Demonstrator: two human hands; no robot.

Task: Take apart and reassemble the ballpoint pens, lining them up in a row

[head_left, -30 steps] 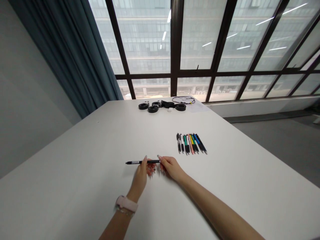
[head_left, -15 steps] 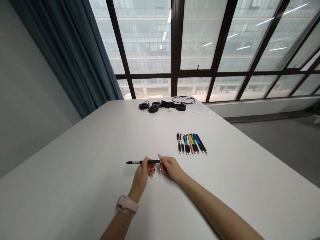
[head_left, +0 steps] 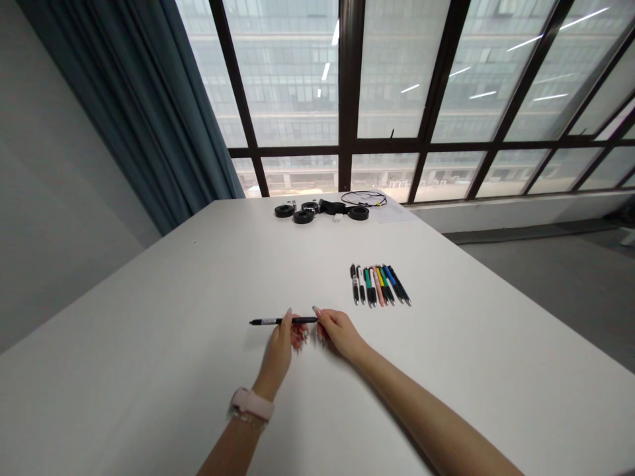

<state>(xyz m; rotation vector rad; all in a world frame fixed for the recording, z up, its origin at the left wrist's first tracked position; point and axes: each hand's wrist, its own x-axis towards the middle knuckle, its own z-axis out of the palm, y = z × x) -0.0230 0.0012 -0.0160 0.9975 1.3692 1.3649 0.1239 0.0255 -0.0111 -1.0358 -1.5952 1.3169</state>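
A black pen [head_left: 268,322] with a white label lies level across both hands, just above the table. My left hand [head_left: 284,337] is closed on the pen around its middle, thumb on the near side and fingers curled behind. At the pen's right end my right hand [head_left: 338,330] pinches the tip between thumb and fingers. A row of several pens [head_left: 380,285] in black, white, green, pink, yellow and blue lies side by side on the white table [head_left: 198,357], beyond my right hand.
Black rolls [head_left: 303,216] that look like tape sit at the table's far end. Beside them is a coiled black cable [head_left: 364,199] on what looks like paper. A blue curtain [head_left: 163,119] hangs at the left, and windows stand behind the table.
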